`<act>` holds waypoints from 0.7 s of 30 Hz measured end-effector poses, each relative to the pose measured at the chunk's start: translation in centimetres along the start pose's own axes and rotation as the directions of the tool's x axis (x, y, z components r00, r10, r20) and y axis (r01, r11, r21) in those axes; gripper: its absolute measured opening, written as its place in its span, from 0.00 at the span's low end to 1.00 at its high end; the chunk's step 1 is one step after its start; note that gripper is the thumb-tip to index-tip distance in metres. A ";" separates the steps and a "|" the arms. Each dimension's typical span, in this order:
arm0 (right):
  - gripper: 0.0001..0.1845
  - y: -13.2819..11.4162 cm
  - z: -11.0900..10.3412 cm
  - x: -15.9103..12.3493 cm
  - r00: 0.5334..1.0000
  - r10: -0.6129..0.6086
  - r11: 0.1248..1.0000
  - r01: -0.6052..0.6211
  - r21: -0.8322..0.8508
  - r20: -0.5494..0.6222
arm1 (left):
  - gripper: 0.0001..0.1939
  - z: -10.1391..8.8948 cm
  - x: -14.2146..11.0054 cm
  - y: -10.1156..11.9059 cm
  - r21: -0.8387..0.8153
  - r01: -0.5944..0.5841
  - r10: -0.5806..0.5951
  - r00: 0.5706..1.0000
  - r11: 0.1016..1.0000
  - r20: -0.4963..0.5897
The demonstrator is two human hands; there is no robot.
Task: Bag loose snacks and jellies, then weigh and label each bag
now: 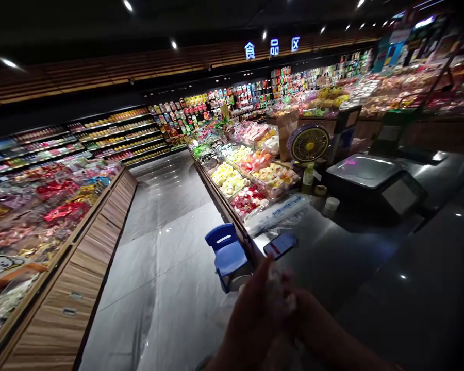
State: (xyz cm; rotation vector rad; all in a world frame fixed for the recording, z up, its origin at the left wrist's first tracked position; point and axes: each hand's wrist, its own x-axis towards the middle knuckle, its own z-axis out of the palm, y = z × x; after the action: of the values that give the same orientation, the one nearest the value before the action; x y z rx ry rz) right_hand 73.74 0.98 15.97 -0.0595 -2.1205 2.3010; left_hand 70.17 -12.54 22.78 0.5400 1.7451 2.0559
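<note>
Low in the view, my two hands are drawn together, dark and somewhat blurred. My left hand [249, 317] and my right hand [313, 319] are closed from both sides around a whitish, crumpled clear plastic piece [280, 296]. It looks like a bag or wrapper; its contents cannot be made out. Just beyond the fingertips a phone [280, 244] lies on the counter corner. Behind the phone is a flat stack of clear plastic bags [276, 214] with blue print.
A blue chair [229, 255] stands beside the counter [332, 268]. On the counter are a scale [375, 180], a yellow-black fan [308, 143], a small bottle [308, 178] and a white cap [331, 204]. Candy bins [230, 179] adjoin it; a wood-fronted candy display [88, 263] lines the left aisle.
</note>
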 end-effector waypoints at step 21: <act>0.04 -10.6 -49.3 -2.8 0.987 -0.160 0.987 0.160 -0.011 0.013 | 0.15 42.8 21.1 -9.2 0.403 -0.071 0.118 0.989 0.913 -0.091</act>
State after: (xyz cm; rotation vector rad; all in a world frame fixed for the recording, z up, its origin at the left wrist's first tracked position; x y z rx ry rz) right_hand 78.09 50.88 22.63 0.1203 -2.0609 2.2044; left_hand 75.14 35.76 21.06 0.6464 2.2688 1.8235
